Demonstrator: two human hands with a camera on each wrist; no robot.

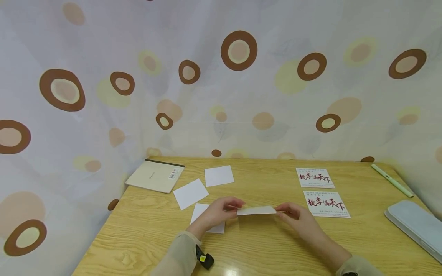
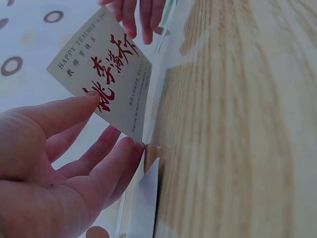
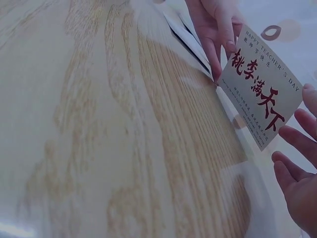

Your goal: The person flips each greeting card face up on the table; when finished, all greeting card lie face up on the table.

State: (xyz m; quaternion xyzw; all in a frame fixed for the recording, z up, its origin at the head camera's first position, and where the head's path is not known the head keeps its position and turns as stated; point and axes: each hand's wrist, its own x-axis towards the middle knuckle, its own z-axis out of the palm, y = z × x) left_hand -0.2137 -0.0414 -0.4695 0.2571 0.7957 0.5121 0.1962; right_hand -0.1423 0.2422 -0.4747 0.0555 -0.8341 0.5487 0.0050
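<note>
A square greeting card (image 1: 256, 210) is held up over the table between both hands, tilted so that only a thin, pale face shows from the head. Its printed side, with "HAPPY TEACHER'S DAY" and red brush characters (image 2: 109, 74), faces both wrist cameras. My left hand (image 1: 217, 212) pinches the card's left edge, thumb on the printed face and fingers behind. At the opposite edge, my right hand (image 1: 304, 222) holds the card with thumb and fingertips. Under my left hand lies a white card (image 1: 216, 229), partly hidden by the hand and wrist.
Two more white cards (image 1: 190, 194) (image 1: 219, 176) lie at the left beside a cream notebook (image 1: 155, 177). On the right are two printed cards (image 1: 315, 178) (image 1: 326, 204), a slim green pen-like object (image 1: 393, 181) and a pale blue case (image 1: 416, 226). A dotted curtain (image 1: 262, 96) hangs behind the table.
</note>
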